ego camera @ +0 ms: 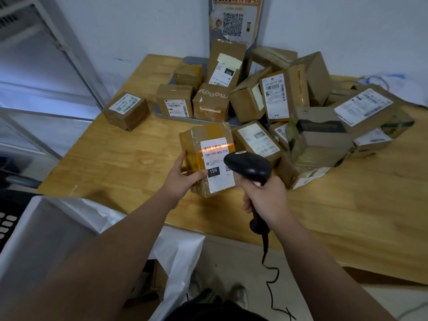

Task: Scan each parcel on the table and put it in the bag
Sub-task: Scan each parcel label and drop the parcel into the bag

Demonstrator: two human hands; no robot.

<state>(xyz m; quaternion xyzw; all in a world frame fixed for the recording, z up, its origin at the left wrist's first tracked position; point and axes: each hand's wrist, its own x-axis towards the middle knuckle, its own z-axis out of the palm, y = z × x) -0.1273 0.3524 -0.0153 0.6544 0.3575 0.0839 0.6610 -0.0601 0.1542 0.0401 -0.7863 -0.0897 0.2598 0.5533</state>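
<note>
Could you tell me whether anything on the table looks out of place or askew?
Yes. The parcels at the back of the table lie in a jumbled heap, several tilted against each other. The box printed "moody" reads upside down, and one small parcel sits apart on the left.

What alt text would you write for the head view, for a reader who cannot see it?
A person's left hand holds a brown parcel over a wooden table while the right hand aims a black scanner, its red beam crossing the label. More parcels are piled behind.

QR-code poster (234, 19) at back, metal shelving frame (66, 48) far left
</note>
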